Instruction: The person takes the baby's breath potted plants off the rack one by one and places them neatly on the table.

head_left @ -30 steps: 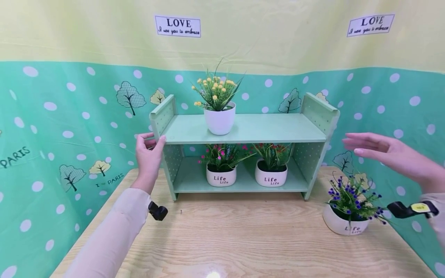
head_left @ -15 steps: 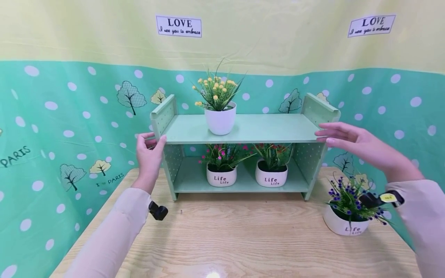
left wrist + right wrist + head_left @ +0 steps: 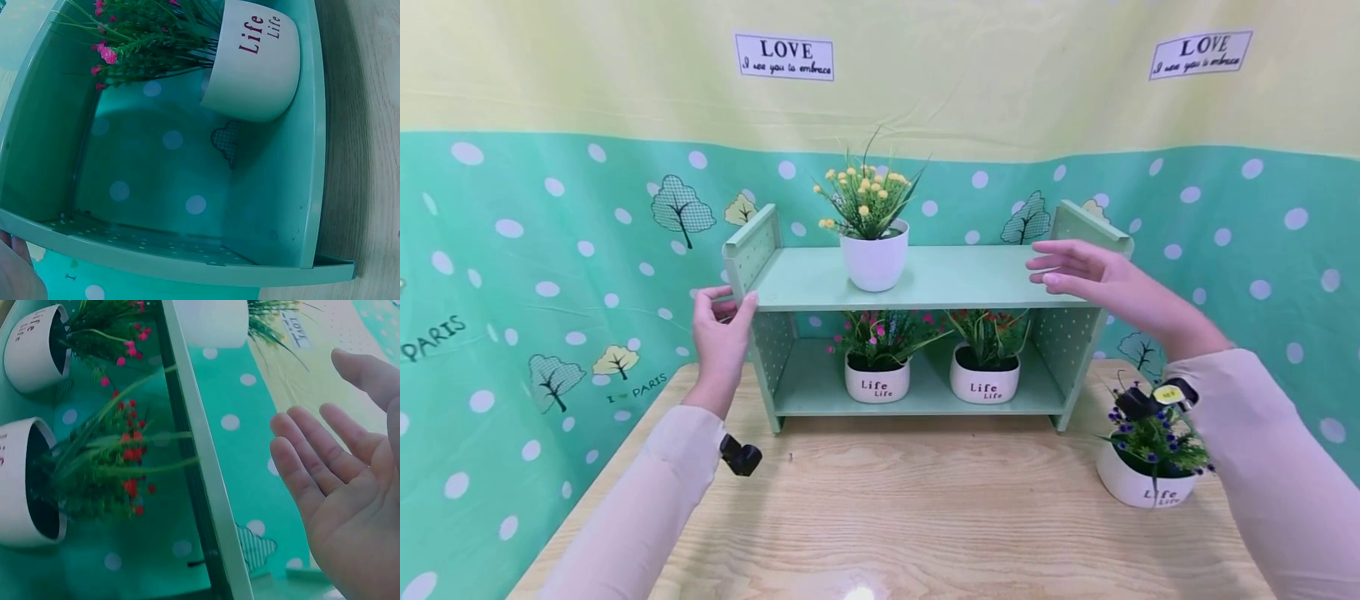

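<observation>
A pale green two-tier shelf [image 3: 977,275] stands on the table. My left hand [image 3: 718,346] grips the front edge of its left side panel, thumb in front; in the left wrist view only part of this hand [image 3: 19,275] shows at the corner. My right hand [image 3: 1108,283] is held over the right end of the upper tier with fingers extended, holding nothing. In the right wrist view its palm [image 3: 344,500] faces the camera. A white pot with yellow flowers [image 3: 876,258] sits on the upper tier, left of middle.
Pots of pink flowers [image 3: 876,383] and red flowers [image 3: 985,383] stand on the lower tier. On the wooden table [image 3: 917,500], at the right, is a pot of purple flowers [image 3: 1138,483], partly behind my right sleeve. A patterned curtain [image 3: 587,200] hangs behind.
My right hand has swept leftward from beside the shelf, past its right panel, to over the upper tier. The left hand keeps its grip, and shelf and pots have not moved.
</observation>
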The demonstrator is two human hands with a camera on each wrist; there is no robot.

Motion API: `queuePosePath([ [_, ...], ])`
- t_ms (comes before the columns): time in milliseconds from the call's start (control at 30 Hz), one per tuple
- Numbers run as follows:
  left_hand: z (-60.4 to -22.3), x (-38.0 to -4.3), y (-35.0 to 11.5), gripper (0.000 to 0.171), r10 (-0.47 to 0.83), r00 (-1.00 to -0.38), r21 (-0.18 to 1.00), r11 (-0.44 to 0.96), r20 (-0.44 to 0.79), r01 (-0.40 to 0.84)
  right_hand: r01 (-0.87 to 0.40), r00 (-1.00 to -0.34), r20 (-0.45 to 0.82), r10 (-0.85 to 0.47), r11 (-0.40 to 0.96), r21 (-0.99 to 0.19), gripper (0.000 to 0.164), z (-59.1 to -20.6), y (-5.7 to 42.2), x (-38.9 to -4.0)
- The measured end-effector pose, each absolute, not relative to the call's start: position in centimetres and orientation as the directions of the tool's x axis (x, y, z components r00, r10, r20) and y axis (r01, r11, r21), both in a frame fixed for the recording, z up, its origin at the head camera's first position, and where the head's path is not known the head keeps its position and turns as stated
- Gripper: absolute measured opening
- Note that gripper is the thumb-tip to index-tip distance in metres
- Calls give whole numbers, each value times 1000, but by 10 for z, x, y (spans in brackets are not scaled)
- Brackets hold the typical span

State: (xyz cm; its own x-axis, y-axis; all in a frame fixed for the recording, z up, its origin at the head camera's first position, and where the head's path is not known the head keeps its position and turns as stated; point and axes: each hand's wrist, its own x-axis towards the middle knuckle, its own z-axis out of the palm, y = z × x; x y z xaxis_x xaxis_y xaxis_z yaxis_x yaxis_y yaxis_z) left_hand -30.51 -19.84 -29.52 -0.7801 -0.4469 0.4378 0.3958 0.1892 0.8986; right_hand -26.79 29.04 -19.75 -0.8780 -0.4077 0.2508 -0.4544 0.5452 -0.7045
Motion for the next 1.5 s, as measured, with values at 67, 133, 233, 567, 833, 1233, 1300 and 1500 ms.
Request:
queuePosePath([
  [67,-295,-306,-199,42,-448,-787,905,189,425,381,-463,-870,254,-422,528,-711,51,-197,283,-273],
  [133,-295,-307,-198,41,-448,-790,908,187,419,376,-471,-865,256,-432,523,-711,51,-197,276,-279],
  [233,-295,-306,-198,42,-446,-791,908,187,420,376,-472,-862,255,-438,509,-720,53,-198,265,-287],
  [567,-294,-305,-199,40,-446,-781,899,188,437,395,-457,-865,237,-442,499,-736,65,-198,230,-302],
  [833,-295,-306,-199,41,-448,-778,897,200,441,393,-444,-865,215,-454,489,-751,73,-195,204,-318],
  [1233,-296,-306,-199,41,-450,-782,902,197,431,384,-420,-870,212,-445,445,-791,85,-191,164,-341],
  [1300,-296,-306,-199,40,-450,-781,901,196,434,387,-406,-877,201,-436,449,-796,86,-190,159,-343],
  [1500,-297,-306,-200,41,-445,-782,900,198,436,390,-362,-897,171,-407,454,-815,83,-193,147,-352],
])
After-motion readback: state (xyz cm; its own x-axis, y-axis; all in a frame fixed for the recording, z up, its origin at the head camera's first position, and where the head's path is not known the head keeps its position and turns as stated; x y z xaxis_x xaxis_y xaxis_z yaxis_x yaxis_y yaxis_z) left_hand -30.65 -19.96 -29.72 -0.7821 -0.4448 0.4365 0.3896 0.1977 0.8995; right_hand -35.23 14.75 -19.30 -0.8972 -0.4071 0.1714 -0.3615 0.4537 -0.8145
